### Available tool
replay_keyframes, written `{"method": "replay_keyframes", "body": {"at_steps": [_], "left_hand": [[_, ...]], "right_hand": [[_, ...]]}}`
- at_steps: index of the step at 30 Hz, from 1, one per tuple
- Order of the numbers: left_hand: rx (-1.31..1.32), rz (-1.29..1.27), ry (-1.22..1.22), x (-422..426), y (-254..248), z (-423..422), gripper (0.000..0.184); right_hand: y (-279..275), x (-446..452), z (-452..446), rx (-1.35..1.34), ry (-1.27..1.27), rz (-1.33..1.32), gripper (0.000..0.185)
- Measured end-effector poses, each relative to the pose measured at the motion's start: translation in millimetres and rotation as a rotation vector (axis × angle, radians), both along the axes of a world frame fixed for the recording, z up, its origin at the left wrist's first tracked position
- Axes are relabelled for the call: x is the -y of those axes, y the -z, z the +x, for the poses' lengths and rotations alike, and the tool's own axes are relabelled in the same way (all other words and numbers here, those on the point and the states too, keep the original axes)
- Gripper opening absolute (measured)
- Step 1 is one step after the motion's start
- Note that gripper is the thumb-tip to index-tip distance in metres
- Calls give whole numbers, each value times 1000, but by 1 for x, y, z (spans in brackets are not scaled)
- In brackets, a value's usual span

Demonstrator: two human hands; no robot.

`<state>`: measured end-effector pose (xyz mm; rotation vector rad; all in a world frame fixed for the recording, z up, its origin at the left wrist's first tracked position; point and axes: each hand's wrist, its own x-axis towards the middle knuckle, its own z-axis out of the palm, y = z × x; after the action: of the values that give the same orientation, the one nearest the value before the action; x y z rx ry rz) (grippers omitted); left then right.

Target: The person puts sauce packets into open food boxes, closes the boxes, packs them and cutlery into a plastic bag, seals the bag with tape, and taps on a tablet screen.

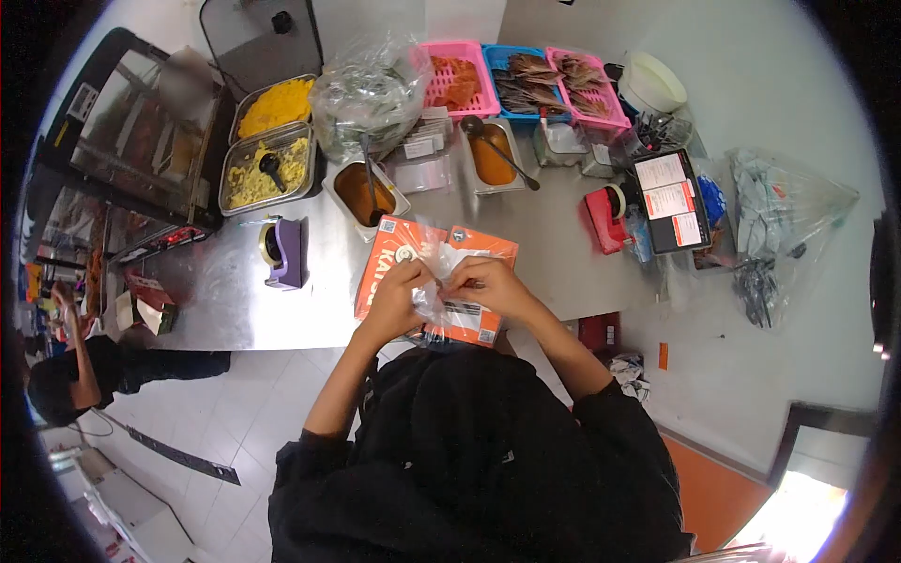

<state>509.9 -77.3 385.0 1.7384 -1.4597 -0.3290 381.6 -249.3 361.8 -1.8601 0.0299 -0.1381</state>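
Note:
Two orange boxes (pixel 483 244) with white print lie side by side at the table's front edge, close to my body. Clear plastic (pixel 432 305), which looks like a bag, covers part of them and bunches up between my hands. My left hand (pixel 399 293) is closed on the plastic over the left box. Just beside it, my right hand (pixel 493 284) pinches the same plastic over the right box. The fingertips of both hands nearly meet. How far the bag reaches around the boxes is hard to make out.
Sauce pans with ladles (pixel 361 197) (pixel 493 159) stand behind the boxes. A purple tape dispenser (pixel 289 253) is left, a red one (pixel 606 220) right beside a tablet (pixel 671 202). Food trays (pixel 267 174) and coloured baskets (pixel 455 75) line the back. Another person (pixel 84 375) is far left.

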Motion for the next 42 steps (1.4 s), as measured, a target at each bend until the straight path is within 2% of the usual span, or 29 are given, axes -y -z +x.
{"method": "replay_keyframes", "body": {"at_steps": [3,5,7,10,13,16,17,19,20,21,22,23,24,25,26,27,28,31,34,36,37,38,40,41,42], "left_hand": [[-33,-42,14,0,9,1,28],[-34,-53,29,-1,14,1,27],[-8,-35,-16,1,11,-6,26],[-160,42,-181,10,10,-19,23],[17,141,-143,8,9,-14,22],[27,164,-241,3,36,-11,21],[-44,240,-272,1,39,-10,20],[311,199,-157,-15,59,3,27],[363,184,-198,-24,59,5,32],[414,170,-240,-32,60,7,37],[342,158,-382,-39,44,5,43],[273,145,-523,-46,27,3,50],[205,130,-666,-56,19,4,57],[-216,81,-754,-70,34,10,53],[-640,16,-825,-94,70,25,49],[-1200,49,-755,-157,141,67,56],[-1300,63,-793,-161,145,53,55],[-1096,124,-831,-166,148,22,51],[-893,178,-819,-168,144,-4,48],[-685,202,-774,-168,147,-27,45],[-538,225,-739,-166,149,-41,44],[-350,272,-707,-160,149,-58,43],[224,533,-651,-145,138,-93,39],[220,510,-718,-133,137,-113,40],[75,447,-795,-119,136,-133,42]], "right_hand": [[-1,-5,1,-57,32,116,8],[-3,-8,-1,0,71,58,7],[6,-13,-2,150,125,-14,13],[6,-25,-2,398,307,-120,13],[10,-21,-15,113,241,73,16],[12,-29,-17,343,377,-17,18],[7,-24,-20,212,315,36,16],[5,-4,-30,241,399,-83,14],[3,9,-36,254,434,-139,14],[-11,34,-51,360,584,52,12],[15,70,-69,266,759,-12,10],[12,110,-95,119,938,-20,12],[32,154,-121,190,1077,-182,12],[51,192,-148,166,1199,-270,10],[67,224,-174,0,1249,-393,19],[94,251,-199,-71,1195,-560,24],[92,265,-206,-138,1136,-727,30],[86,292,-214,-561,885,159,36],[111,306,-209,-280,802,-19,36],[122,313,-207,-406,722,136,36],[124,313,-207,-470,677,212,36],[119,308,-211,-341,705,313,35],[109,294,-222,-74,760,512,33],[112,289,-228,-20,770,528,32],[116,282,-237,30,782,546,31]]}}
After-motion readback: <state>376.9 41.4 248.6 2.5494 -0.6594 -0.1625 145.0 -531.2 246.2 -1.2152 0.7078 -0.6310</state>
